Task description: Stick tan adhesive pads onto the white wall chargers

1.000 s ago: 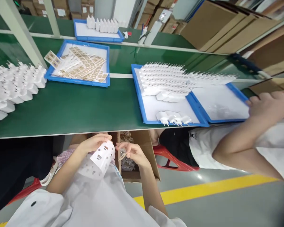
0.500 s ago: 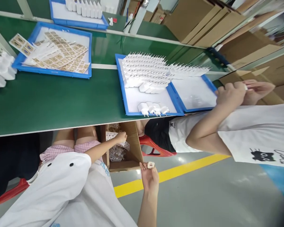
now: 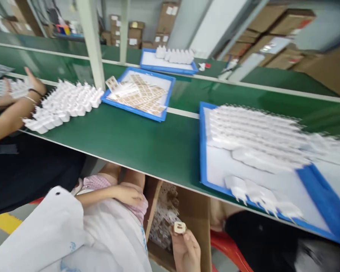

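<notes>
My right hand (image 3: 187, 249) is closed on a small white charger (image 3: 180, 227), gripped between thumb and fingers. The charger's end face with a slot-shaped port is turned upward, above the carton (image 3: 197, 211). Scrap sticker sheets and clear plastic (image 3: 163, 215) lie inside that carton. My left hand (image 3: 130, 195) is over my lap by the carton's left side, blurred, fingers loosely extended with nothing in them. On the bench, a blue tray (image 3: 203, 147) carries rows of white chargers (image 3: 252, 128), pins up, and several more lie along its front edge.
Another blue tray (image 3: 161, 116) holds sheets of brown labels (image 3: 147, 92). Left of it stand rows of white chargers (image 3: 68, 104), near a co-worker's hands (image 3: 35, 85). A tray at the back (image 3: 170, 68) bears more chargers. A red stool (image 3: 229, 251) stands right of the carton.
The view has swung left. My left hand has left the carton and drawn back to my lap, no longer holding the sticker sheet. My right hand, still gripping the charger, is now over the carton.
</notes>
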Available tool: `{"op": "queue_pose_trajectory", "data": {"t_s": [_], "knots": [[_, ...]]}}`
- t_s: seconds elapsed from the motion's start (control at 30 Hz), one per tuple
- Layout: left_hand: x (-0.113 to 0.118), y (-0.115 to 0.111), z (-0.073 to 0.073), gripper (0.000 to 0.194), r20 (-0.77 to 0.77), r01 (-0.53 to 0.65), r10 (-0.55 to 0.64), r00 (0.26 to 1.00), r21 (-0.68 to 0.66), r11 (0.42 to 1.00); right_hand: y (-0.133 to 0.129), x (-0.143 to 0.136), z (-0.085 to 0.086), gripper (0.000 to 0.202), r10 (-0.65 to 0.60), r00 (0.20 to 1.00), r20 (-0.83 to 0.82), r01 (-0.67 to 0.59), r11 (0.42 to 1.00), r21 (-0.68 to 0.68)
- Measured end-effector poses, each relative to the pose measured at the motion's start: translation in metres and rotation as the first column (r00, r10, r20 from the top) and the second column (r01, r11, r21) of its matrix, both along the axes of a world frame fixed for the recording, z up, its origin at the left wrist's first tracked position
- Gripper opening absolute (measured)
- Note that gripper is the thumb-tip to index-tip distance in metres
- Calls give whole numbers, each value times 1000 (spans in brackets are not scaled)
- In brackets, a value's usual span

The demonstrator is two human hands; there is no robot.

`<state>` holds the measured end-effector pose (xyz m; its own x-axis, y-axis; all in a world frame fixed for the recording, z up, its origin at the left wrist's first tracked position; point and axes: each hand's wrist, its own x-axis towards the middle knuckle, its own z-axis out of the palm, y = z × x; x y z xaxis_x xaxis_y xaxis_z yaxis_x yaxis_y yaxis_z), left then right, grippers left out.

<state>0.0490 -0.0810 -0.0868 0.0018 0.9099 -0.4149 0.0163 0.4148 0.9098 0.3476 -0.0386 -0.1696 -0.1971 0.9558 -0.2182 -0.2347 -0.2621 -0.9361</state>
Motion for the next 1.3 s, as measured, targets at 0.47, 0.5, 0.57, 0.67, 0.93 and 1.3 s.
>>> {"op": "queue_pose_trajectory", "data": {"t_s": [0.47,0.5,0.57,0.67,0.93,1.3], "knots": [[-304,-98,111,53,-977,-138,74,-200,103,985,31,-164,82,25,634,762,-132,-629,773,85],[-307,-95,109,50,-977,-143,82,-199,112,983,29,-165,82,26,626,768,-133,-622,779,77],[-310,-89,107,44,-975,-146,95,-202,126,981,25,-165,84,27,608,784,-126,-607,793,52],[-307,-85,112,34,-971,-133,124,-202,153,979,20,-164,89,33,581,808,-102,-582,813,18],[-197,-80,95,40,-675,-179,659,331,641,747,15,-200,137,37,542,821,-181,-541,839,58],[-55,-47,86,33,82,-333,381,921,674,660,-28,-242,199,32,287,911,-297,-241,954,181]]}}
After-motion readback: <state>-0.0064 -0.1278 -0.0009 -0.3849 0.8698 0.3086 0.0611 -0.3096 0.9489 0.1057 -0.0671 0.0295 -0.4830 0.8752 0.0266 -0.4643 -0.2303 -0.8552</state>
